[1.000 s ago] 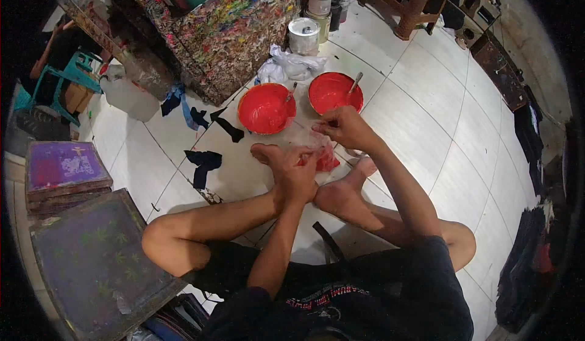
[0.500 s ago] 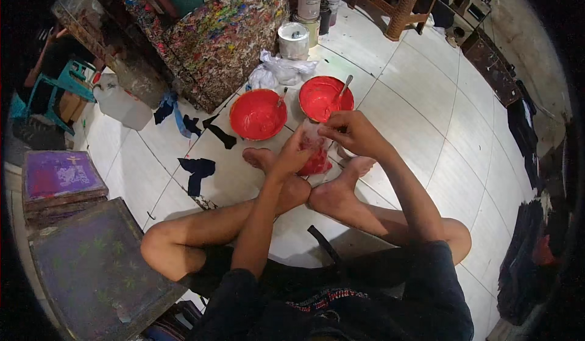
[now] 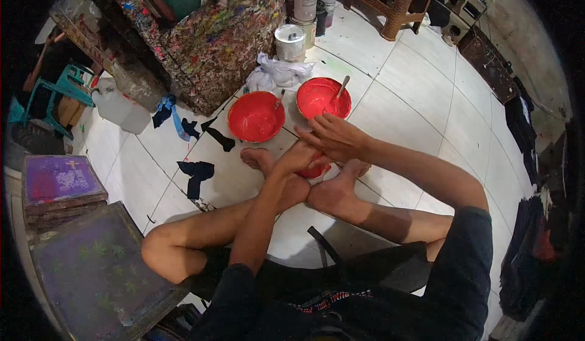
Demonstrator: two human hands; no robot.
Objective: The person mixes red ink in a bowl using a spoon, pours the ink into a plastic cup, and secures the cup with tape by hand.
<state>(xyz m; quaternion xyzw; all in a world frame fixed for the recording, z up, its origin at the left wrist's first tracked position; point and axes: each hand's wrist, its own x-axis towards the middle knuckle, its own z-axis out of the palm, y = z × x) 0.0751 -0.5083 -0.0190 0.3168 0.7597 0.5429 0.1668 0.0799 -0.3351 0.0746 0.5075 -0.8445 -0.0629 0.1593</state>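
Note:
Above my crossed feet, a clear plastic bag of red paint (image 3: 314,170) hangs low, mostly covered by my hands. My left hand (image 3: 297,157) is closed around its upper part. Across the top lies my right hand (image 3: 339,138), palm down, its fingers stretched out and apart over the left hand; the bag's mouth is hidden beneath it. Just beyond stand two bowls of red paint, a left bowl (image 3: 230,124) and a right bowl (image 3: 350,104). A spoon handle (image 3: 343,85) sticks out of the right bowl, and another handle (image 3: 280,97) leans in the left one.
Behind the bowls are a crumpled white plastic bag (image 3: 274,73) and a paint can (image 3: 290,45). Dark cloth scraps (image 3: 195,176) and a whitish jug (image 3: 122,109) lie to the left. Stacked printing frames (image 3: 91,268) sit by my left knee. A wicker stool (image 3: 399,12) stands far right.
My right hand has gone from pinching the bag's top to lying across it with fingers stretched. My right elbow has swung outward. The bag is now more covered.

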